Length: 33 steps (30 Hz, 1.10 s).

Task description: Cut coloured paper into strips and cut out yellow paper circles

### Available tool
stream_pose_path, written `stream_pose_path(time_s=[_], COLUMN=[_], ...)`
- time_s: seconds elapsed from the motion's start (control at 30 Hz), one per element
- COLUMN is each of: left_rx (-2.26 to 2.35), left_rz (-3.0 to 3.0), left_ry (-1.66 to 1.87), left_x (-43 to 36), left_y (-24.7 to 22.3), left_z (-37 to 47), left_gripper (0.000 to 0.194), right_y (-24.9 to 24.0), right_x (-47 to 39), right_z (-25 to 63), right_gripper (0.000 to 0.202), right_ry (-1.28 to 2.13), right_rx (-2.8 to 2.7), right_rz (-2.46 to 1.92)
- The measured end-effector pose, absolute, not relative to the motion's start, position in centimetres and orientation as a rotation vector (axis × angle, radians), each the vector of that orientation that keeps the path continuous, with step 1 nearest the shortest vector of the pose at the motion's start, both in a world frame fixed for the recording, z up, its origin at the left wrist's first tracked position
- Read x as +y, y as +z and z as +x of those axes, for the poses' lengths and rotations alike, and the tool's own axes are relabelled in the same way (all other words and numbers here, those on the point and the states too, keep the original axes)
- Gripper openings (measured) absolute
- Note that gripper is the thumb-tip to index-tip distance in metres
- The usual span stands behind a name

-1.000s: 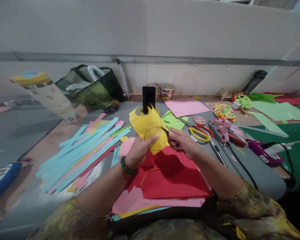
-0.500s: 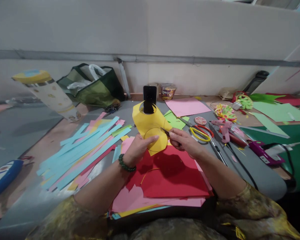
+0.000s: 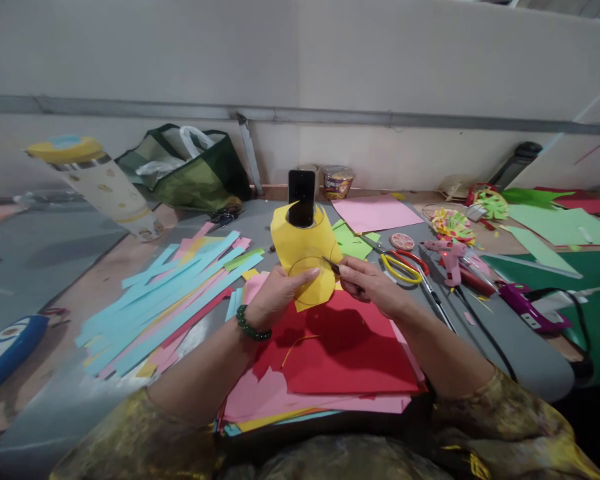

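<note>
My left hand [image 3: 279,293] grips a piece of yellow paper [image 3: 305,241] by its lower left, with the thumb flat on top. A round outline is drawn on the paper, and its upper edge has a curved cut-out. In my right hand [image 3: 367,280] is a small pair of scissors [image 3: 332,265], its dark blades at the paper's right side by the outline. The fingers hide most of the scissors' handles. Beneath both hands lies red paper [image 3: 350,353] on a stack of pink paper [image 3: 260,400] and other coloured sheets. A thin yellow paper sliver [image 3: 296,345] rests on the red.
A phone [image 3: 301,193] stands upright behind the yellow paper. Coloured paper strips [image 3: 165,300] spread out at left. Larger scissors [image 3: 403,267], a pink glue gun [image 3: 450,257] with its cord, and a purple power strip [image 3: 533,307] lie at right. A green bag [image 3: 195,173] sits behind.
The yellow paper has turned slightly in my left hand, its upper left edge shifting right and its right side curling. Both hands stay nearly in place.
</note>
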<state>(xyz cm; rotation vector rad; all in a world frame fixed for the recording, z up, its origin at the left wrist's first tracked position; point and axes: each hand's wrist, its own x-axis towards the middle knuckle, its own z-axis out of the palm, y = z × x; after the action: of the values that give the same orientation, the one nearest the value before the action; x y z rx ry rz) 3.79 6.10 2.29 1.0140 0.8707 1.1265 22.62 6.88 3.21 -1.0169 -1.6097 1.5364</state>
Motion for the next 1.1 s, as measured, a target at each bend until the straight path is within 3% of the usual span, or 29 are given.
stream_pose_path(time_s=[0.53,1.1], left_rx=[0.814,0.836], left_rz=[1.083,1.105], left_ry=[1.023,0.928], left_x=[6.28,6.32], left_y=[1.99,2.25], left_z=[3.35,2.93], left_gripper=[0.055,0.05], right_y=[3.55,3.4], right_x=[6.9,6.92], right_z=[22.72,22.87], right_gripper=[0.051,0.045], right_ry=[1.537,1.514], right_rx=[-1.644,-1.707], right_rz=[-1.046,-1.02])
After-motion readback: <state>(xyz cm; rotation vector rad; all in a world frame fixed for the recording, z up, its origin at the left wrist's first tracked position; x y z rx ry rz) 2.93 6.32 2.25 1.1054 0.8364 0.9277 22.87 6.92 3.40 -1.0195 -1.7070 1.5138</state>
